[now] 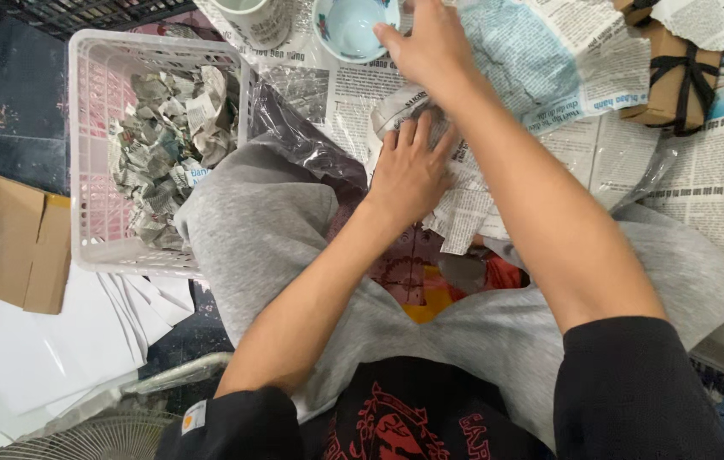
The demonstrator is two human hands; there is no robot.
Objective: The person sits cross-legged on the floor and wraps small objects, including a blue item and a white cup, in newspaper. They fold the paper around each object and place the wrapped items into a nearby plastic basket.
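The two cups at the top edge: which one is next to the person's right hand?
The small light-blue cup, its open mouth facing the camera, lies just left of the right hand. The other, a taller white cup, stands farther left, near the basket.
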